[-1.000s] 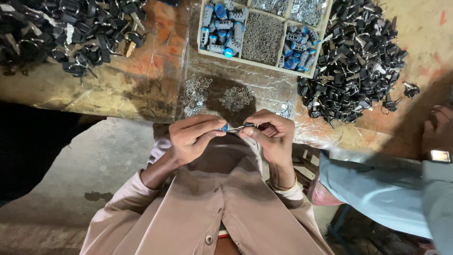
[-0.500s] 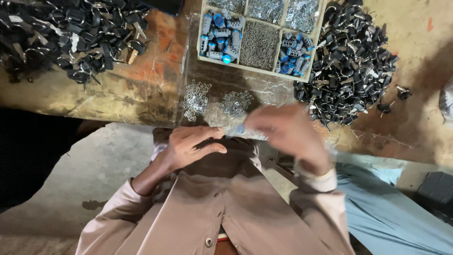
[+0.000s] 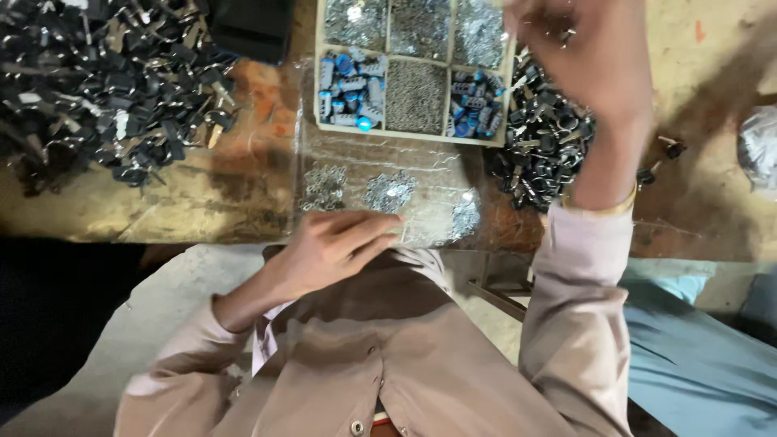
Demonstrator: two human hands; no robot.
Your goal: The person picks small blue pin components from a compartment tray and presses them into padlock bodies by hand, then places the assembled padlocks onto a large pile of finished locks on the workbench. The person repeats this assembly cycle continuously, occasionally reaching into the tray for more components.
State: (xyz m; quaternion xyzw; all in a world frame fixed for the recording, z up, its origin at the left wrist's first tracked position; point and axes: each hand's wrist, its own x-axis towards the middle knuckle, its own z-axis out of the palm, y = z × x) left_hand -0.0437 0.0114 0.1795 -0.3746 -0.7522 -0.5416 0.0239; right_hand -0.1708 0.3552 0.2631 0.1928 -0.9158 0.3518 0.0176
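Head view, single camera looking down: left hand (image 3: 336, 247) rests at the near edge of the desk (image 3: 194, 202), at about 6 o'clock of a clear plastic sheet (image 3: 380, 162), with fingers loosely curled together and the fingertips touching the sheet's near edge; nothing is visibly clamped in it. Three small heaps of silvery metal parts (image 3: 388, 192) lie on the sheet just beyond these fingertips, at 12 o'clock of the left hand. Right hand (image 3: 583, 57) is raised at 1 o'clock of the frame, over the right edge of a compartment tray (image 3: 417, 136) and a heap of dark key-like parts (image 3: 546, 154). This hand is motion-blurred; fingers appear drawn together around a small dark item near the top edge, but whether they are closed on it cannot be told. Compartment tray sits at 12 o'clock of the plastic sheet: blue cylindrical parts (image 3: 350, 89) fill its lower left cell, fine grey metal parts the lower middle cell, and more blue parts the lower right cell. A second, larger heap of black parts (image 3: 105, 89) lies at 10 o'clock on the desk. A light blue sleeve (image 3: 704, 356) of another person shows at 4 o'clock.
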